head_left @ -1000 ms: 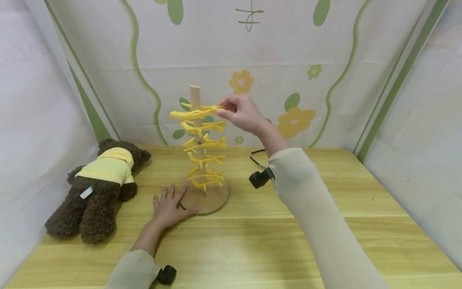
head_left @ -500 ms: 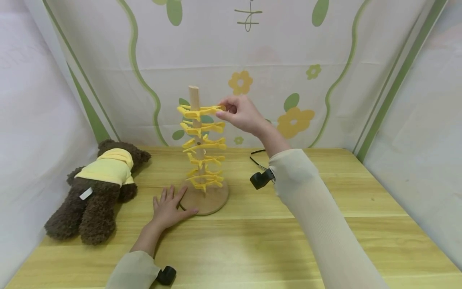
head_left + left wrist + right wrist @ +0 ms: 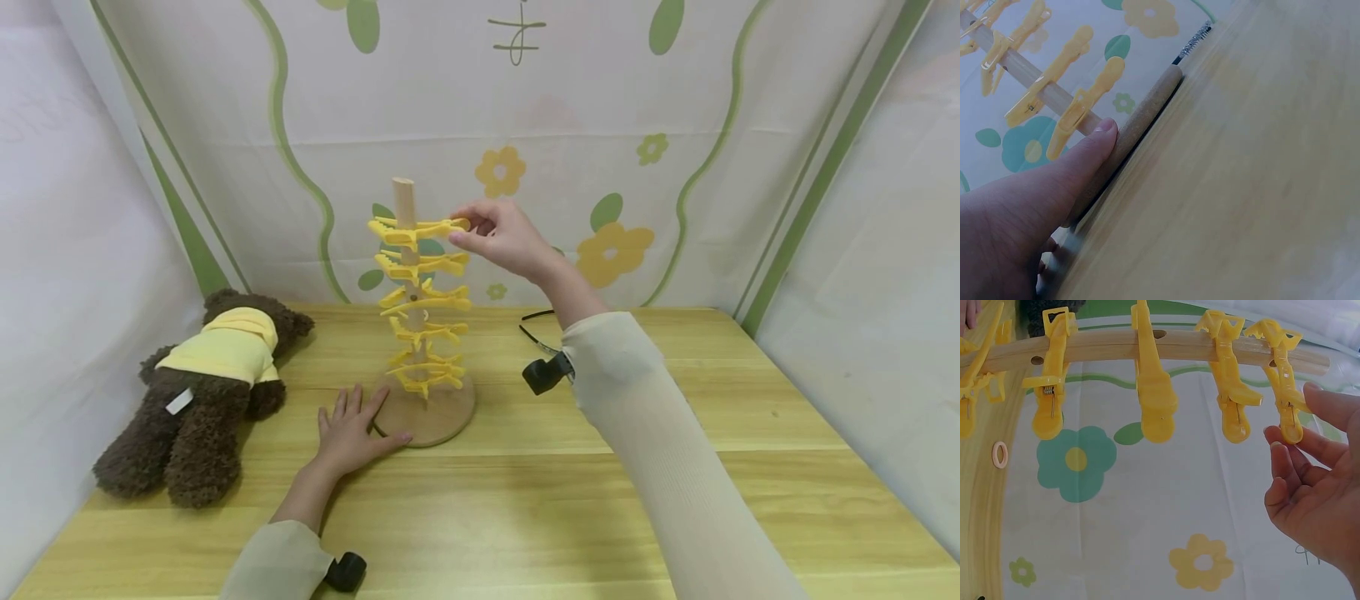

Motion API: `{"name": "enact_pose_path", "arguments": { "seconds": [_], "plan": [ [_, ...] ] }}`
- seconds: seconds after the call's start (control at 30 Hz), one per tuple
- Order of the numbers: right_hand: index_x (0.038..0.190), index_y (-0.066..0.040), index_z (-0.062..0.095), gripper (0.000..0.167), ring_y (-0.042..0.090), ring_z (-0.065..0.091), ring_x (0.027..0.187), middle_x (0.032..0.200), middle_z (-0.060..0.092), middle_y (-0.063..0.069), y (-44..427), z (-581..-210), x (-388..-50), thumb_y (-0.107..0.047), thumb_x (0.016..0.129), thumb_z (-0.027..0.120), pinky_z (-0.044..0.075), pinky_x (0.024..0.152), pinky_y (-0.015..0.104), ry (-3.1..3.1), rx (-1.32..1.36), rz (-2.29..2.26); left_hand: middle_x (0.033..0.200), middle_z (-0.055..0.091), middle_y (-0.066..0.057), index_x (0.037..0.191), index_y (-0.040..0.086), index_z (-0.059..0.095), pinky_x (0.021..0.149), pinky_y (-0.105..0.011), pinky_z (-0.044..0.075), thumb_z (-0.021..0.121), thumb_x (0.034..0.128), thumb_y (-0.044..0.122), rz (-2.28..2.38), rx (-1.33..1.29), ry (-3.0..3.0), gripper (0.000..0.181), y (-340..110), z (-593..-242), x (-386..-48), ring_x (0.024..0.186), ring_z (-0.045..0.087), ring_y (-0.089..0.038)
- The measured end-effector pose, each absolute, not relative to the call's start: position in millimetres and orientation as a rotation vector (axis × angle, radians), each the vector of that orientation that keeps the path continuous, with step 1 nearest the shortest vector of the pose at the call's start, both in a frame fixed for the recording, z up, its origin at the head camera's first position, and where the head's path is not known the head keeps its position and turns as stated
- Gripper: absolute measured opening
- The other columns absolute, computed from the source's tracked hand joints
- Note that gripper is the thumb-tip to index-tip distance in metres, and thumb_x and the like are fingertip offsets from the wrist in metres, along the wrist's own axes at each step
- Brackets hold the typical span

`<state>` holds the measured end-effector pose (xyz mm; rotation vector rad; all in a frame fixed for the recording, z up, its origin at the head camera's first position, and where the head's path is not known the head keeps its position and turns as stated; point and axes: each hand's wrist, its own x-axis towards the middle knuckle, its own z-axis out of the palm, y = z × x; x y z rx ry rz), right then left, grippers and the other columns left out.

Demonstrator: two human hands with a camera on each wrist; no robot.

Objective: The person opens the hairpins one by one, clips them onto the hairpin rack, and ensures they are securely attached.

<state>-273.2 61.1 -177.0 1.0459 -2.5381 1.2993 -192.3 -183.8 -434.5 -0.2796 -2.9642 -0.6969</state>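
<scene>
An upright wooden post (image 3: 403,200) on a round wooden base (image 3: 438,417) carries several yellow spring clips (image 3: 425,300), one above another. My right hand (image 3: 502,236) pinches the handle end of the topmost yellow clip (image 3: 1285,381), whose jaws sit around the post just below its top. In the right wrist view the thumb lies on one handle and fingertips on the other. My left hand (image 3: 351,433) rests on the base's left edge with its fingers spread. The left wrist view shows its thumb (image 3: 1100,137) on the base near the post.
A brown teddy bear (image 3: 195,400) in a yellow top lies face down on the table (image 3: 600,508) at left. A thin black item (image 3: 534,337) lies behind the right wrist, partly hidden. A small pale ring (image 3: 1000,455) shows near the table's edge. Printed cloth walls (image 3: 420,100) surround the table.
The topmost clip's jaw end has drawn in toward the post and to the right, and its jaws now sit around it. Both hands have hardly moved.
</scene>
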Motion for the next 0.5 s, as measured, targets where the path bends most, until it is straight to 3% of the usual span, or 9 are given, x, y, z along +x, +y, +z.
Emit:
{"name": "enact_pose_path", "arguments": {
  "seconds": [0.5],
  "plan": [
    [0.115,-0.003,0.053,0.037,0.017,0.049,0.078,0.092,0.054,0.007,61.9,-183.5,-272.7,-0.022,0.084,0.058,0.041,0.066,0.027,-2.477,1.028,1.405,0.137,0.011,-0.027,0.137,0.015,0.027,0.086,-0.064,-0.006,0.048,0.0665,0.071,-0.684,-0.275,-2.963,0.092,-183.4,-435.0,-191.7,0.123,0.001,-0.044]
  ]
}}
